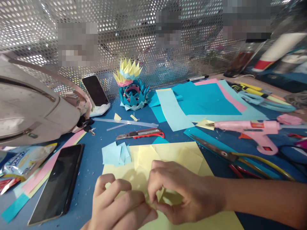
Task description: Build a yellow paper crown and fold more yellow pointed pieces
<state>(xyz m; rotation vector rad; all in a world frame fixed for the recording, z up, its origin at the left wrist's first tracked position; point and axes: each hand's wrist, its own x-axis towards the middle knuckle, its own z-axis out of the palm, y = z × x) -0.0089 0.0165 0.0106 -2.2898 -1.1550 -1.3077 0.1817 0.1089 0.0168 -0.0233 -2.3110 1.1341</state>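
Yellow paper (168, 153) lies flat on the blue table (93, 159), right in front of the person. Both hands sit on top of it, close together. The right hand (184, 191) pinches a small folded bit of yellow paper (161, 194) between thumb and fingers. The left hand (117, 204) has its fingers curled and presses down just beside that folded bit, touching the right hand.

Just past the yellow sheet sits a little pile of light blue paper squares (116, 154). Behind them lies a red box cutter (141, 133). A paper flower tower (130, 86) in blue, pink and yellow stands near the back wall. On the right are a pink glue gun (254, 131) and scissors (230, 156). A black phone (59, 183) lies flat on the left, near a grey bag (31, 108).
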